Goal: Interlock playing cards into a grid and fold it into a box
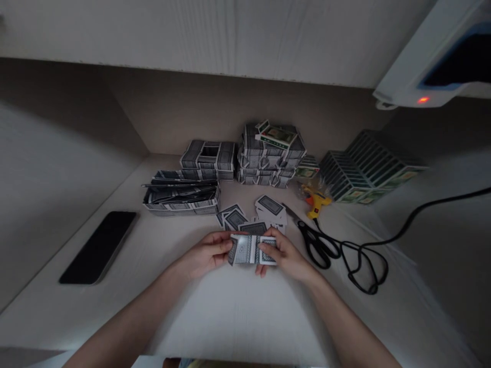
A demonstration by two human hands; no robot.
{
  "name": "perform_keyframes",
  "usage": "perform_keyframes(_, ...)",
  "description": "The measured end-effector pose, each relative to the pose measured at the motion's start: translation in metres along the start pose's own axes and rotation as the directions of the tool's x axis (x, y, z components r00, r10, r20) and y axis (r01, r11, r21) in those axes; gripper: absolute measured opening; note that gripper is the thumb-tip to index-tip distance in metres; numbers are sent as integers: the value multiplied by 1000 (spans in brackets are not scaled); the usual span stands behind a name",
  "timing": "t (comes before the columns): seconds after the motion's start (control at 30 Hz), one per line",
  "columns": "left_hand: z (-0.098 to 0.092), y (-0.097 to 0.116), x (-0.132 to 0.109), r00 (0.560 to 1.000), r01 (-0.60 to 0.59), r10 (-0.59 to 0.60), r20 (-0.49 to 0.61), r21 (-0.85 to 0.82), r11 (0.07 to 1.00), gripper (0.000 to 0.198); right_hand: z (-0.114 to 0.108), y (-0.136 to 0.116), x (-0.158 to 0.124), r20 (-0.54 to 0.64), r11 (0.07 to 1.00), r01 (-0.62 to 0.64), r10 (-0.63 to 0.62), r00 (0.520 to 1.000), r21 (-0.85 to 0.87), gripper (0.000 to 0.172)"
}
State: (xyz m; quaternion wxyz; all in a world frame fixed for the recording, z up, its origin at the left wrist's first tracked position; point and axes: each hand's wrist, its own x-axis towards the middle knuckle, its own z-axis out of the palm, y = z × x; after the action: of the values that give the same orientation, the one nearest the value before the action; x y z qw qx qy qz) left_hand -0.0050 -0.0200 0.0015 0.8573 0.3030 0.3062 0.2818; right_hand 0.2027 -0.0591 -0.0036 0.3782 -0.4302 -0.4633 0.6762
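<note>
One phone [98, 248] lies at our far left, its screen dark. Next comes a tray [180, 207] with patterned sides; the dark pieces inside overlap too much for us to count. Just behind it sits a box [192, 153], its top opening too dark to see into. Our left hand [209, 254] pinches one end of the card piece [245, 250] between thumb and fingers. We have that piece raised in front of the loose cards [233, 219], partly covering them. Beyond rises a stack [264, 161] topped by a green pack [278, 137], its print too blurred to read. Our right hand [286, 253] grasps the piece's other end, thumb on top, other fingers partly hidden beneath. Scissors [321, 248] lie just right of it, near a yellow glue gun [317, 200]; something clear behind the gun is hard to make out. A black cable [406, 225] loops past them and leaves our view at the right edge. Green boxes [378, 163] stand in rows, fading into shadow. Overhead, a power strip [406, 76] with a red light is cut off at the corner.
</note>
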Motion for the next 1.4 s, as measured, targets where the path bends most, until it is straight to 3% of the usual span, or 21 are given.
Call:
perform_keyframes(0.23,0,0,0,999,42,-42,-18,-3,999,36,-5,3,0,27,1000,26,-27,999,14,34)
perform_keyframes(0.47,-5,-4,7,996,50,-49,-68,2,999,25,-3,2,1,-53,999,38,-40,998,-35,37)
perform_keyframes(0.8,-1,-5,10,992,-17,15,-122,-8,1000,14,1,-2,2,-107,998,51,-55,993,-36,39)
perform_keyframes(1.17,7,-9,11,950,-80,101,-296,82,993,16,8,3,5,-209,997,65,-74,975,-48,42)
perform_keyframes(1.4,10,-11,10,950,-125,126,-286,21,992,19,14,7,9,-304,997,78,-72,950,10,42)
